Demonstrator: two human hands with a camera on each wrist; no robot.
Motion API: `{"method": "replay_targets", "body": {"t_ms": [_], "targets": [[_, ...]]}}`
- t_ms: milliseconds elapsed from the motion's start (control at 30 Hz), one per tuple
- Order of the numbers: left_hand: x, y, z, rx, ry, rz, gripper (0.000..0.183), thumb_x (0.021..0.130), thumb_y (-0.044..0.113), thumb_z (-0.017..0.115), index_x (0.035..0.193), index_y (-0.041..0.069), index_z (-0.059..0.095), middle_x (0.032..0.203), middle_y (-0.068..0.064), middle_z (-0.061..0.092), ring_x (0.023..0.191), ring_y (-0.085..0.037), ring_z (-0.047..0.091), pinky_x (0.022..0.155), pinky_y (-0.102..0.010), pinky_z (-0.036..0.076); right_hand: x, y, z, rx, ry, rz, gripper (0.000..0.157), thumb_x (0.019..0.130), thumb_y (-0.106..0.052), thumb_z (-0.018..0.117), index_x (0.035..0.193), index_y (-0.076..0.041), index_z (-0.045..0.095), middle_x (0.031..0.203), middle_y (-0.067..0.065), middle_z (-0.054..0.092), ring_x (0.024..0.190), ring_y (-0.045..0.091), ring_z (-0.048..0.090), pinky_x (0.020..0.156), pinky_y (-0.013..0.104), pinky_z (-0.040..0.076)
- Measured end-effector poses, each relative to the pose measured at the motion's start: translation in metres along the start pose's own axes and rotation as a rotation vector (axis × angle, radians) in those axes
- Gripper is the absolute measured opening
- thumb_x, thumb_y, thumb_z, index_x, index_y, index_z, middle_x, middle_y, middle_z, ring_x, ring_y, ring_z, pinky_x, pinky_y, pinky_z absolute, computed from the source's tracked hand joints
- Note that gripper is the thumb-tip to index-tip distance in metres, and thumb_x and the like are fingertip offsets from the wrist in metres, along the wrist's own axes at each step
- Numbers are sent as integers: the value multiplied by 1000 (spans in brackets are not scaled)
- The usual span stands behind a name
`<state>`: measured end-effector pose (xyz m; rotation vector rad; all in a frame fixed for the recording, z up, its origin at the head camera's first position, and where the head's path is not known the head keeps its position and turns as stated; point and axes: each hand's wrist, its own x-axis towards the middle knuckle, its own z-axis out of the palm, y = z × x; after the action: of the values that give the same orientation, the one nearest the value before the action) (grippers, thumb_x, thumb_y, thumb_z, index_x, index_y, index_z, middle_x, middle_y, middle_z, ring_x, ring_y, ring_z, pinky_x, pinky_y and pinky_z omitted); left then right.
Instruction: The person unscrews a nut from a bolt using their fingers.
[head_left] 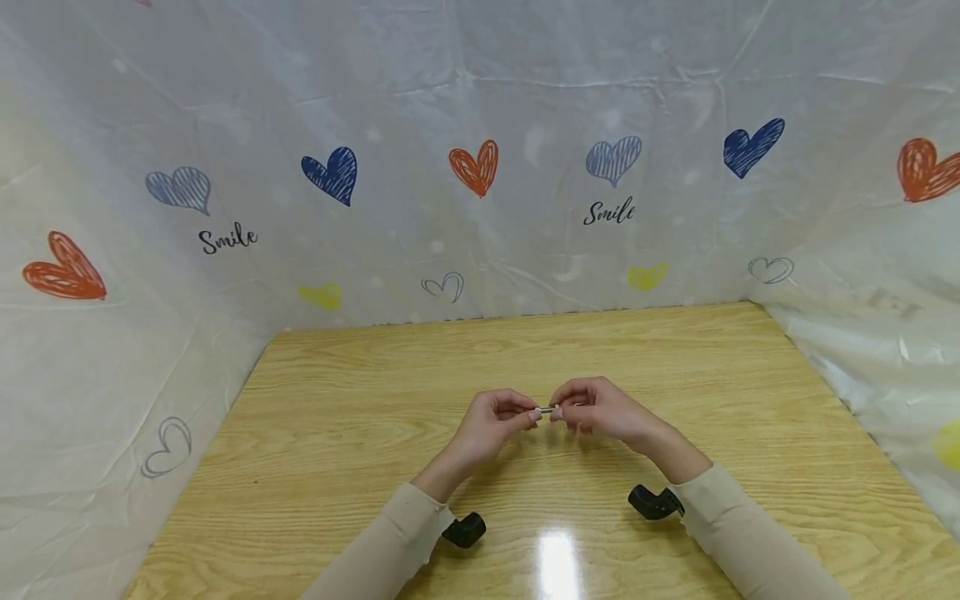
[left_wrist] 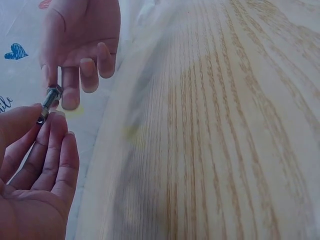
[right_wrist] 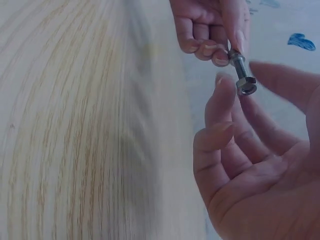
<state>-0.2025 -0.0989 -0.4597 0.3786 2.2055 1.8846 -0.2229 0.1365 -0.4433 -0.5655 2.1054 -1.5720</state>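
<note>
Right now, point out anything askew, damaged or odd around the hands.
Nothing stands out. The left hand and right hand pinch a small bolt between them, with a nut at its end, above the wooden table. No spills or damage show.

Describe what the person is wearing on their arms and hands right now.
Both arms wear long, close-fitting beige sleeves, the left sleeve and the right sleeve, ending at the wrists. A small black camera mount sits under each wrist, left and right. The left hand and right hand are bare: no gloves or rings visible.
</note>
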Motion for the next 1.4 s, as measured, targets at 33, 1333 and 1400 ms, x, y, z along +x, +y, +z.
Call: {"method": "replay_targets", "body": {"t_ms": [33, 1333, 1400], "targets": [[0, 0, 0, -3, -1, -5, 16, 97, 9, 72, 108, -3, 73, 104, -14, 74, 98, -38, 71, 88, -48, 60, 0, 0, 0, 1, 3, 3, 30, 103, -21, 64, 123, 1, 65, 108, 25, 68, 85, 44, 63, 64, 33, 49], [1, 0, 1, 6, -5, -16, 17, 97, 10, 72, 108, -2, 73, 106, -14, 73, 95, -31, 73, 90, -48, 60, 2, 2, 2, 72, -9, 50, 39, 107, -23, 58, 111, 13, 70, 89, 17, 75, 63, 14, 59, 56, 25, 43], [1, 0, 1, 7, -3, -21, 17, 97, 11, 72, 108, -2, 73, 105, -13, 74, 96, -32, 73, 89, -47, 60, 2, 3, 1, 66, -7, 28, 34, 106, -20, 60, 114, 12, 69, 95, 21, 74, 67, 17, 60, 59, 26, 46]]}}
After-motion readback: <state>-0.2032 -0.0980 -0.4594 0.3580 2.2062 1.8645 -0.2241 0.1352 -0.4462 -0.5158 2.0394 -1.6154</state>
